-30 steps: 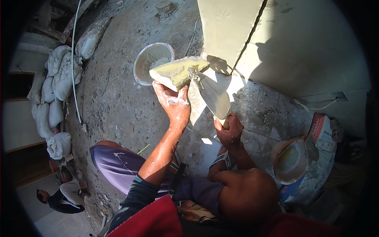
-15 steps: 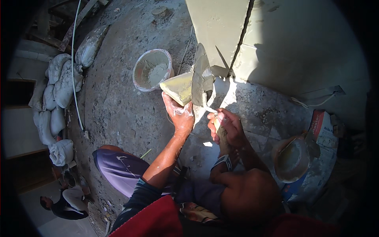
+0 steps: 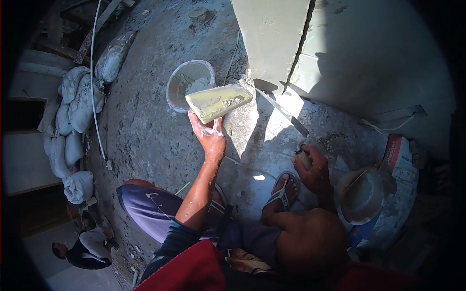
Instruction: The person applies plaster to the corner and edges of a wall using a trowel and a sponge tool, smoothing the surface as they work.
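Observation:
My left hand [image 3: 211,139], wet and smeared white, is closed on the lower side of a yellowish, plaster-smeared rectangular block [image 3: 221,103]; whether it is a float or a sponge I cannot tell. To its right, my right hand [image 3: 315,170] grips the wooden handle of a trowel [image 3: 286,115]. The trowel's metal blade shows nearly edge-on, its tip close to the block's right end; contact is unclear. Just beyond the block stands a round bucket [image 3: 170,93] with pale wet plaster [image 3: 198,86] inside, partly hidden by the block.
A smooth wall [image 3: 272,39] with a dark vertical gap rises ahead. Right of me are a plaster-stained bowl [image 3: 361,199], a paper bag [image 3: 395,162] and a cable [image 3: 388,128]. Stacked sacks [image 3: 80,114] and a pale hose [image 3: 92,72] lie left. A person [image 3: 87,247] is at lower left.
The trowel has come away from the block and swung right and down with my right hand, its blade turning edge-on. My left hand has tilted the block, showing its broad face.

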A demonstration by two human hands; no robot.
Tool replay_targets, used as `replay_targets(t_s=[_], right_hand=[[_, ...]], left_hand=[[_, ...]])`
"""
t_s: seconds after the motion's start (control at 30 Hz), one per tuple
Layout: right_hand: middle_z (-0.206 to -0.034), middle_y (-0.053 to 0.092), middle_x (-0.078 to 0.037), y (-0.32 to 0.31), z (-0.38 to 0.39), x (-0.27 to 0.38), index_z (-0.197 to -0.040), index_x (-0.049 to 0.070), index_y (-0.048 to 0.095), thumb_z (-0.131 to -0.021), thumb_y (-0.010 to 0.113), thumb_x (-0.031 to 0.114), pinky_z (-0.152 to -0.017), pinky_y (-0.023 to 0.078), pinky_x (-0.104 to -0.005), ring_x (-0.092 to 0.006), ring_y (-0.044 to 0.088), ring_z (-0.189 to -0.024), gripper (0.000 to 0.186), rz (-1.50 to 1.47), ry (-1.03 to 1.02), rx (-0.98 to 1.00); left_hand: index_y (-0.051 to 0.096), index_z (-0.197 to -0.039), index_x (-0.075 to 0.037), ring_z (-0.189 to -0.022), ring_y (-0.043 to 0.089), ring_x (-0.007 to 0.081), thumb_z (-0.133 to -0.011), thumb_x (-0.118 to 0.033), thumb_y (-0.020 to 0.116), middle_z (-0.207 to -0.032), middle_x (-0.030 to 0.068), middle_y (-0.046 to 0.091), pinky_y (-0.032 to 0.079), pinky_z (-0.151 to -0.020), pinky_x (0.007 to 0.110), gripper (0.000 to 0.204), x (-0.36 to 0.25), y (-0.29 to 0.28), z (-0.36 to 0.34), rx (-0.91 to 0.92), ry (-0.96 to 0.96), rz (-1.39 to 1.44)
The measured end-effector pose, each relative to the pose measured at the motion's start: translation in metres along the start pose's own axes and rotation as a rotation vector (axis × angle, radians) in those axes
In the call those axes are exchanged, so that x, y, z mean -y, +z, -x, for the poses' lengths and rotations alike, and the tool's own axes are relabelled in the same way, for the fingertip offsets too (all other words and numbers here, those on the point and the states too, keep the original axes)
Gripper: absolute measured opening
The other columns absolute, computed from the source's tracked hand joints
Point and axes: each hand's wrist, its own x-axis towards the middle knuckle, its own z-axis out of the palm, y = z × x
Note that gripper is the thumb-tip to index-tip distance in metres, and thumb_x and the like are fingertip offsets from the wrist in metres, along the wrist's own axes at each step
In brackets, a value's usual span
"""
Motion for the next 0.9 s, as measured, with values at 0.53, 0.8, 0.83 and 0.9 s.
replay_targets(t_s=[0.53, 0.8, 0.83, 0.9], right_hand=[[-0.092, 0.069, -0.017, 0.016, -0.014, -0.010, -0.094, -0.001, 0.064, -0.071, 0.082, 0.008, -0.069, 0.057, -0.0389, -0.0329, 0.070, -0.083, 0.030, 0.034, -0.349, -0.177], [-0.090, 0.067, -0.018, -0.006, -0.005, -0.042, -0.094, -0.001, 0.063, -0.074, 0.081, 0.009, -0.067, 0.056, -0.0384, -0.0327, 0.070, -0.080, 0.029, 0.059, -0.254, -0.379], [-0.090, 0.067, -0.018, -0.006, -0.004, -0.046, -0.094, -0.001, 0.063, -0.074, 0.081, 0.009, -0.067, 0.056, -0.0384, -0.0327, 0.070, -0.080, 0.029, 0.054, -0.241, -0.394], [-0.089, 0.066, -0.018, -0.005, -0.005, -0.054, -0.095, -0.001, 0.063, -0.075, 0.079, 0.008, -0.067, 0.056, -0.0388, -0.0339, 0.069, -0.079, 0.028, 0.087, -0.214, -0.402]], left_hand=[[0.042, -0.110, -0.001, -0.104, 0.062, 0.0206, -0.084, 0.015, 0.063, -0.112, 0.0124, 0.055, 0.053, -0.090, 0.033, 0.037, -0.011, 0.029, 0.017, 0.373, -0.265, -0.059], [0.043, -0.114, -0.001, -0.109, 0.060, 0.0229, -0.086, 0.011, 0.066, -0.114, 0.0126, 0.056, 0.055, -0.095, 0.039, 0.038, -0.018, 0.015, 0.009, 0.385, -0.188, -0.141], [0.043, -0.114, -0.001, -0.110, 0.059, 0.0224, -0.085, 0.010, 0.067, -0.115, 0.0124, 0.057, 0.054, -0.096, 0.040, 0.039, -0.020, 0.011, 0.006, 0.397, -0.160, -0.171], [0.046, -0.113, -0.003, -0.107, 0.058, 0.0185, -0.087, 0.004, 0.070, -0.113, 0.0085, 0.058, 0.050, -0.095, 0.037, 0.036, -0.024, 0.005, 0.004, 0.377, -0.157, -0.150]])
